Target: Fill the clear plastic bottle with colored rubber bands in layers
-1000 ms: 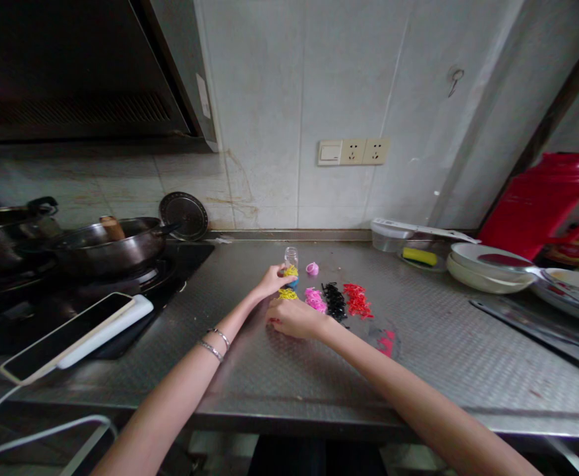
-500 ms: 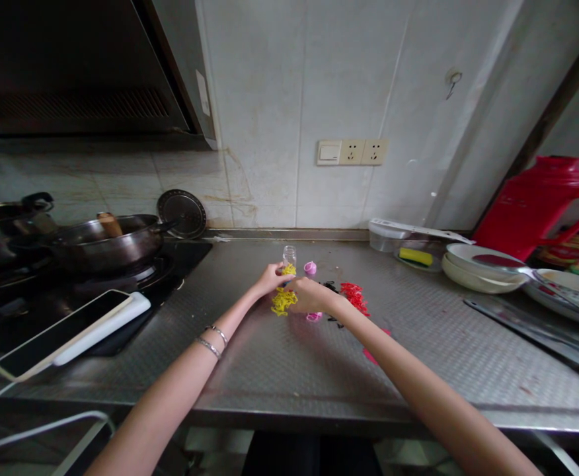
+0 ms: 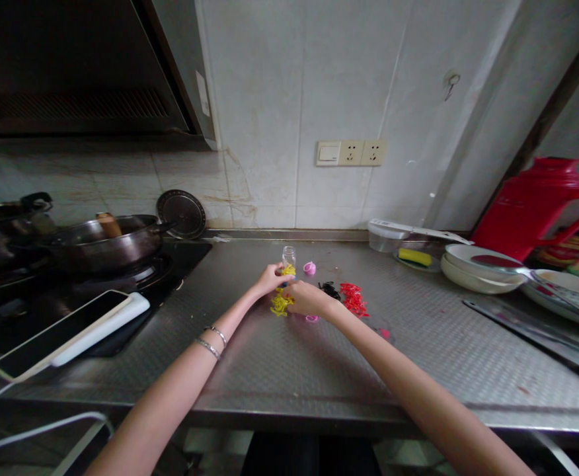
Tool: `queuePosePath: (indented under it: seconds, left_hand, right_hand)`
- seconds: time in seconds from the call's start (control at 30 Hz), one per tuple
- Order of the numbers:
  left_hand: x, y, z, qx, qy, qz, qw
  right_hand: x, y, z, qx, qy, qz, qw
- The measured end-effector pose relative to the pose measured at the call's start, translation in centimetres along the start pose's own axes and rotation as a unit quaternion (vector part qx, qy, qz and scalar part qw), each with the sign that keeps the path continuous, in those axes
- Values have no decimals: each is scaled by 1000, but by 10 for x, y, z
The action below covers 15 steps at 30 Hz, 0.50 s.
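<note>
A small clear bottle stands upright on the metal counter, just beyond my hands. My left hand is closed around a small container with yellow rubber bands in it; fingers cover most of it. Against that container, my right hand has its fingers pinched together, and what they hold is hidden. Below the hands lies a loose pile of yellow rubber bands. One pink cap sits beyond my right hand, and another pink cap is partly covered by it. Black bands and red bands lie to the right.
A phone with a white cable lies at the left, beside the stove with its pan. On the right are stacked bowls, a knife, a yellow sponge and a red thermos. A pink item is near my right forearm.
My right hand and forearm have shifted slightly left and down, uncovering more of the black bands. My left hand stays in place around the container.
</note>
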State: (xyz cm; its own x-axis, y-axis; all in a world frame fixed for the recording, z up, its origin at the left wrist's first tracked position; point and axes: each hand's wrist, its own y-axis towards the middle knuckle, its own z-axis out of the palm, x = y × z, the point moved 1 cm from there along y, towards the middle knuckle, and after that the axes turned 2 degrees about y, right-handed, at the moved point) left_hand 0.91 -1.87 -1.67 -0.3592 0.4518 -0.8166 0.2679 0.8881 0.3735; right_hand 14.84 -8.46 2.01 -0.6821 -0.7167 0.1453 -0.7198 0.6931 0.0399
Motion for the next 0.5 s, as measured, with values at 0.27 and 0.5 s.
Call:
queuePosePath:
  seconds: [0.27, 0.5]
  left_hand:
    - [-4, -1, 0, -1, -11, -1, 1000]
    - [-4, -1, 0, 2, -3, 0, 1000]
  right_hand:
    - [0, -1, 3, -17, -39, 23, 999]
    - [2, -5, 2, -39, -38, 24, 998]
